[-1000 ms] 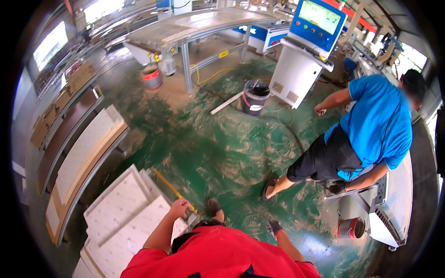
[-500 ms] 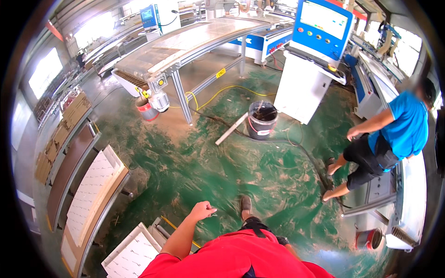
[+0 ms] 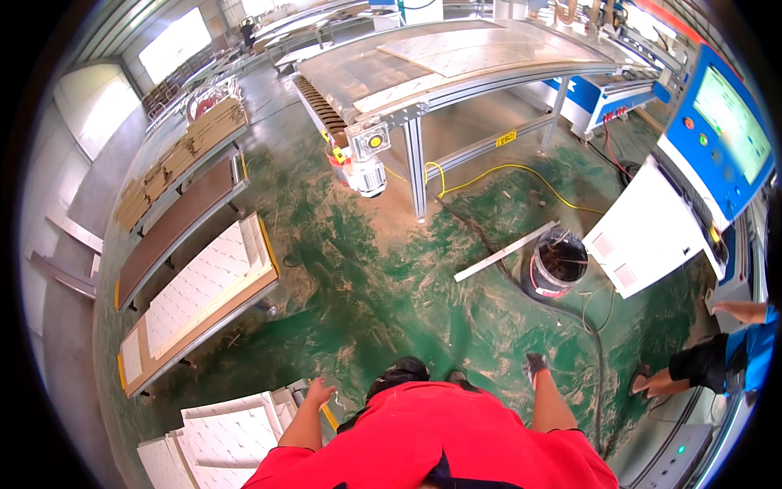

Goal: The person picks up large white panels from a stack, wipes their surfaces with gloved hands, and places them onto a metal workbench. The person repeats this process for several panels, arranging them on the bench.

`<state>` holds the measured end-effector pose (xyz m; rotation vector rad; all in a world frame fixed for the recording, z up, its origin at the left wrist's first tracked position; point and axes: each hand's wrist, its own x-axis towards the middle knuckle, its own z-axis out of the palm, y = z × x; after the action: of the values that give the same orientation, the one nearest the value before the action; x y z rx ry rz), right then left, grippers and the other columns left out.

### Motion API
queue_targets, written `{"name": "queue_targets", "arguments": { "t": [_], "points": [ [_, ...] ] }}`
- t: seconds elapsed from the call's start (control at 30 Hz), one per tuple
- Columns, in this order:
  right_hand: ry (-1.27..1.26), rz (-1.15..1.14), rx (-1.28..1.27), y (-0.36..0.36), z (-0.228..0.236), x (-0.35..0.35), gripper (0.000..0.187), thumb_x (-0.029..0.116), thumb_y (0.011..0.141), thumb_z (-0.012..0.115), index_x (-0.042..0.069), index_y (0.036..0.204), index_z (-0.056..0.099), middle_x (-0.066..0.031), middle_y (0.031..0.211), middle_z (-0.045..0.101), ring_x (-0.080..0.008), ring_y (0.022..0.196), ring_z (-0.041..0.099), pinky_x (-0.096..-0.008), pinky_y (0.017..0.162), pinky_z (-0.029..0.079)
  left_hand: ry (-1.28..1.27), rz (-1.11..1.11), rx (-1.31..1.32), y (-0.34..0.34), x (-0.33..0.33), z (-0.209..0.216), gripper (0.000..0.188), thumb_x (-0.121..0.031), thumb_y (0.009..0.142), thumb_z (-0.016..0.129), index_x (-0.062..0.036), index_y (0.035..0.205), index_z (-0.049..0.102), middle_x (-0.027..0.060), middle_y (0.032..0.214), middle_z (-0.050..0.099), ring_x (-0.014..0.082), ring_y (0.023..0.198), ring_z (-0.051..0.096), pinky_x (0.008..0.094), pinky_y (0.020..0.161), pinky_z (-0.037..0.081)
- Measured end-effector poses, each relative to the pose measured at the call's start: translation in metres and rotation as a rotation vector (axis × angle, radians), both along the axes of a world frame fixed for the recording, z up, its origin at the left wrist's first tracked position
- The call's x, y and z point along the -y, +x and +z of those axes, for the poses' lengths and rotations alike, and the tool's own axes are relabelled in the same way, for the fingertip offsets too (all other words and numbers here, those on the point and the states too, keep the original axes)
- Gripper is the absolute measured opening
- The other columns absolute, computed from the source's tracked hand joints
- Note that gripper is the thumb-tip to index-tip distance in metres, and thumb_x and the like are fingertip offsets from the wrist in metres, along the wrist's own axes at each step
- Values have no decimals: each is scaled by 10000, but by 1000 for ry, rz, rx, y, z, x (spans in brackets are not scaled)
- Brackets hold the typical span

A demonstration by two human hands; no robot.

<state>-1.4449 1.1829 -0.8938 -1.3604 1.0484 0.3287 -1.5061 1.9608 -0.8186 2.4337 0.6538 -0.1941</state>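
My left hand (image 3: 318, 392) hangs low beside my red shirt, near a stack of white printed panels (image 3: 232, 428). Its fingers are curled, and a thin pale bit shows at them, too small to name. On the other side my right hand (image 3: 535, 366) reaches forward above the green floor; it looks grey and blurred at the fingers, so its grip is unclear. Ahead of it stand a dark bucket (image 3: 541, 287) with debris inside and a long pale strip (image 3: 507, 251) lying on the floor.
Carts at left carry white panels (image 3: 204, 273), a brown panel (image 3: 177, 226) and cardboard (image 3: 181, 163). A long machine table (image 3: 411, 130) stands ahead; a blue-white control console (image 3: 643, 228) is at right, near a person in blue (image 3: 745, 350). A black cable (image 3: 599, 359) crosses the dusty floor.
My view has turned left, so table, bucket and console sit further right. My left hand has come back closer to the panel stack. My right hand has come into view.
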Motion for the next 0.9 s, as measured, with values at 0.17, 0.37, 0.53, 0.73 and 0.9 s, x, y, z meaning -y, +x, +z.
{"name": "queue_targets", "arguments": {
  "t": [0.17, 0.37, 0.53, 0.73, 0.9],
  "points": [
    [64, 91, 189, 191, 56, -48, 255, 371, 934, 551, 133, 981, 630, -80, 673, 614, -235, 500, 551, -378, 436, 412, -461, 256, -555, 126, 12, 44, 612, -535, 994, 493, -2, 825, 740, 107, 795, 727, 222, 646, 673, 350, 568, 502],
    [188, 345, 165, 256, -32, -92, 156, 254, 933, 535, 124, 937, 620, -74, 690, 627, -221, 484, 538, -378, 423, 419, -611, 158, -189, 430, 20, 69, 403, -437, 985, 561, -35, 965, 575, 73, 730, 616, 169, 530, 588, 309, 479, 449],
    [-57, 276, -78, 262, 18, -149, 204, 291, 935, 613, 95, 978, 650, -101, 740, 659, -232, 532, 576, -395, 477, 474, -638, -111, 389, 680, 67, 187, 284, -256, 966, 639, -34, 1130, 573, 39, 953, 597, 116, 762, 564, 274, 615, 473],
    [36, -151, -379, 308, 26, -130, 230, 313, 923, 666, 89, 964, 696, -120, 712, 668, -257, 486, 566, -431, 434, 440, -129, -497, 650, 882, 112, 279, 508, -307, 899, 709, -30, 1273, 504, 164, 1294, 499, 335, 1190, 504, 431, 1001, 423],
    [66, -190, -296, 425, 30, -138, 229, 324, 929, 648, 99, 916, 689, -115, 620, 614, -260, 405, 493, -428, 397, 393, 146, -517, 395, 980, 142, 304, 799, -427, 844, 744, -32, 1435, 380, 199, 1460, 399, 380, 1387, 343, 471, 1141, 315]
  ]
}}
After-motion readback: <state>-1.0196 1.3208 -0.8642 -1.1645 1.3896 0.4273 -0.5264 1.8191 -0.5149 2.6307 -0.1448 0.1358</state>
